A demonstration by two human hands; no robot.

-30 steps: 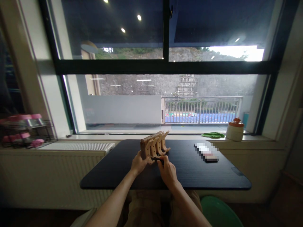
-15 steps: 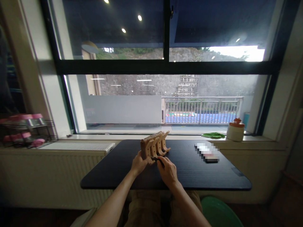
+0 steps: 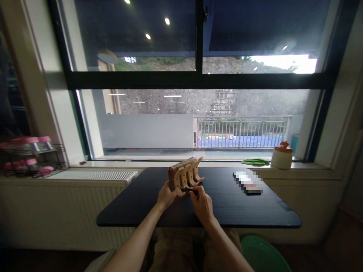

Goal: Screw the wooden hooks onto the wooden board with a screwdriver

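Observation:
On the dark table (image 3: 136, 207) a wooden rack with several curved hooks (image 3: 190, 172) stands on its edge, its hooks toward the right. My left hand (image 3: 167, 195) is closed around the rack's near end. In my right hand (image 3: 202, 203) is a slim dark tool (image 3: 187, 190), gripped between thumb and fingers. The tool's far end reaches to the nearest hook, close to my left thumb. Whether its tip touches the wood I cannot tell, nor what kind of tool it is.
A phone-like object (image 3: 248, 183), blurred out, lies on the table's right side. On the windowsill are a green cloth (image 3: 255, 162) and a white jar with an orange lid (image 3: 281, 156). A wire rack with pink-topped items (image 3: 31, 155) is far left. A green stool (image 3: 262, 255) stands below right.
My right hand has shifted slightly right, and more of the dark tool shows. My left hand and the wooden rack have stayed in place.

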